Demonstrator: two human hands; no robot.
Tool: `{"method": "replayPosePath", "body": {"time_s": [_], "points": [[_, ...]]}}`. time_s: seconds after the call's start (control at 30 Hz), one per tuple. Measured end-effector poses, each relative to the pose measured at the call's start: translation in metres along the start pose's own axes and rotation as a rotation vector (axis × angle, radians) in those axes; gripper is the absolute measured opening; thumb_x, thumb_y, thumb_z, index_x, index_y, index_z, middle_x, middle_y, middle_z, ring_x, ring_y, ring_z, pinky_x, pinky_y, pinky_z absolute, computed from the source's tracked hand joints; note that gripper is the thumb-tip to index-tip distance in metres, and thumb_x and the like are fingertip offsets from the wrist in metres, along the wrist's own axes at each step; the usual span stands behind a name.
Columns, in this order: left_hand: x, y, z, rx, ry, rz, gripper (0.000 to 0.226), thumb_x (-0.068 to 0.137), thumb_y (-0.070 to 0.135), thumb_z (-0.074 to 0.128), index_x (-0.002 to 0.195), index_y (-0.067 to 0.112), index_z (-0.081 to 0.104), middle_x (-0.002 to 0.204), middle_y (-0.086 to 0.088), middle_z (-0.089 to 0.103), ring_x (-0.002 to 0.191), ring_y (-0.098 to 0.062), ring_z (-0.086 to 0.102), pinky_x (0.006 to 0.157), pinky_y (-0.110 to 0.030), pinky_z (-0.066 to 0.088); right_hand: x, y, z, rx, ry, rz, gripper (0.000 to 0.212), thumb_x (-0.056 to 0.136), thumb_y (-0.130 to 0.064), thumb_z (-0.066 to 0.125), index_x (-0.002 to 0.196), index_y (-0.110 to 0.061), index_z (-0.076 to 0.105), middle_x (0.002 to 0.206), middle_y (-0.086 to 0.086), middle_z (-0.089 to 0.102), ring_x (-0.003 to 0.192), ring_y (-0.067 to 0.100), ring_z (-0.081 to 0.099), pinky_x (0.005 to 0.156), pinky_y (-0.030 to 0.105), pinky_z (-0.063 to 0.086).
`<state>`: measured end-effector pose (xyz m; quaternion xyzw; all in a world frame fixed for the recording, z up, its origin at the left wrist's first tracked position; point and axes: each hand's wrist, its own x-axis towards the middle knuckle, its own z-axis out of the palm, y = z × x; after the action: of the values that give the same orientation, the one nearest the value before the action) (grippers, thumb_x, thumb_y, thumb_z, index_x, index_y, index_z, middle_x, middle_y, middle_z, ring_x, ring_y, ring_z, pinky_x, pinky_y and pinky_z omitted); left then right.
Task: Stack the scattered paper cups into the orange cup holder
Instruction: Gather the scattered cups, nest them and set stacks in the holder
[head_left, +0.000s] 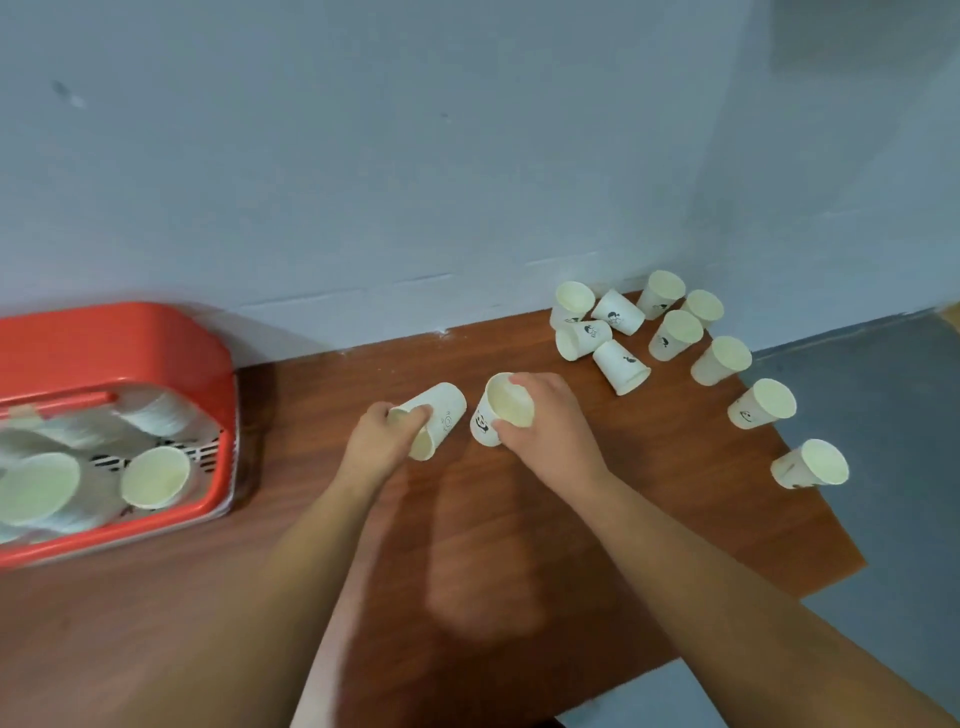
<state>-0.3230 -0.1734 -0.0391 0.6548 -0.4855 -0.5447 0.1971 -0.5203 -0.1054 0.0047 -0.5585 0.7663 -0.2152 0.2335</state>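
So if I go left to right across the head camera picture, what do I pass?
orange cup holder → left hand → tipped cup it grips → panda cup → right hand holding it → bunch of loose cups → last cup near the table's edge

Dim, even light; soft shadows on the wooden table (675, 499); orange cup holder (104, 332) blurred at the left edge.

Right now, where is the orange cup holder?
Head view: the orange cup holder sits at the left end of the table against the wall, left of the left hand.
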Motion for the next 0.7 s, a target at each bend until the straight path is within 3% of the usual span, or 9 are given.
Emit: {"method": "replayPosePath", "body": {"time_s": [0.1, 0.23, 0.3, 0.47, 0.7], "points": [[-0.023, -0.002, -0.068, 0.057, 0.100, 0.081, 0.072, 0.069, 0.059, 0.064, 0.124, 0.014, 0.054, 0.116, -0.004, 0.061, 0.102, -0.024, 0.062, 0.088, -0.040, 0.055, -0.012, -0.056, 0.021, 0.093, 0.016, -0.073, 0.056, 0.081, -0.024, 0.073, 0.133, -0.027, 0.052, 0.126, -0.007, 0.049, 0.117, 0.010, 0.045, 0.092, 0.021, 0.033], [-0.047, -0.011, -0.163, 0.131, 0.297, 0.205, 0.059, 0.083, 0.044, 0.074, 0.125, 0.009, 0.052, 0.117, -0.005, 0.058, 0.103, -0.023, 0.055, 0.081, -0.032, 0.039, -0.019, -0.119, 0.051, 0.128, -0.014, -0.186, 0.054, 0.081, -0.019, 0.073, 0.132, -0.021, 0.056, 0.127, -0.003, 0.053, 0.118, 0.013, 0.047, 0.092, 0.018, 0.031], [-0.056, -0.025, -0.204, 0.186, 0.373, 0.225, 0.062, 0.080, 0.049, 0.074, 0.124, 0.011, 0.054, 0.117, -0.006, 0.058, 0.104, -0.025, 0.055, 0.082, -0.033, 0.038, -0.020, -0.147, 0.068, 0.123, -0.041, -0.248, 0.049, 0.080, -0.017, 0.072, 0.127, -0.020, 0.060, 0.124, -0.003, 0.056, 0.117, 0.014, 0.049, 0.089, 0.016, 0.030], [-0.067, -0.062, -0.278, 0.326, 0.504, 0.232, 0.071, 0.082, 0.047, 0.075, 0.142, 0.018, 0.051, 0.139, -0.014, 0.044, 0.128, -0.029, 0.046, 0.106, -0.039, 0.037, -0.025, -0.203, 0.116, 0.129, -0.097, -0.344, 0.048, 0.078, -0.016, 0.074, 0.124, -0.020, 0.061, 0.119, -0.003, 0.058, 0.111, 0.012, 0.050, 0.091, 0.019, 0.036], [-0.056, -0.104, -0.330, 0.429, 0.608, 0.273, 0.072, 0.081, 0.040, 0.079, 0.139, 0.006, 0.052, 0.139, -0.016, 0.048, 0.133, -0.034, 0.041, 0.112, -0.043, 0.033, -0.021, -0.241, 0.189, 0.102, -0.208, -0.396, 0.053, 0.078, -0.022, 0.076, 0.127, -0.024, 0.057, 0.125, -0.002, 0.054, 0.115, 0.015, 0.051, 0.094, 0.020, 0.036]]}}
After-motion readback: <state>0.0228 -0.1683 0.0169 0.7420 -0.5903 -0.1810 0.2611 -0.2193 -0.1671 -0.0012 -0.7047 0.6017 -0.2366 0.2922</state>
